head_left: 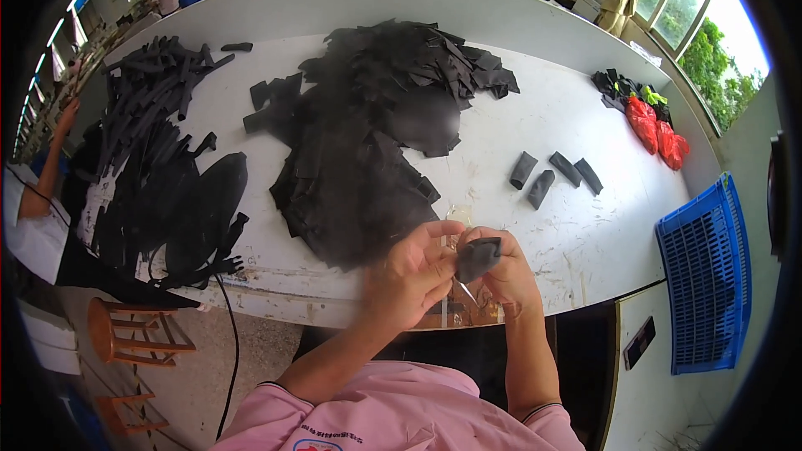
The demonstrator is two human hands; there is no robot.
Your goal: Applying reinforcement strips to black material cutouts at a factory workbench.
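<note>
A small black fabric piece is held up between my two hands over the table's near edge. My left hand pinches its left side between thumb and fingers. My right hand closes on it from the right, with some fingers hidden behind the cloth. A thin shiny pointed thing shows just below the fabric; its kind and what holds it cannot be made out. Just beyond my left hand spreads a big heap of flat black fabric pieces. Several short black fabric tubes lie to the right, beyond my right hand.
Black fabric strips and longer dark pieces cover the white table's left side. Red plastic bags sit at the far right. A blue crate stands beside the table, a wooden stool at lower left. Another person's arm reaches in from the left.
</note>
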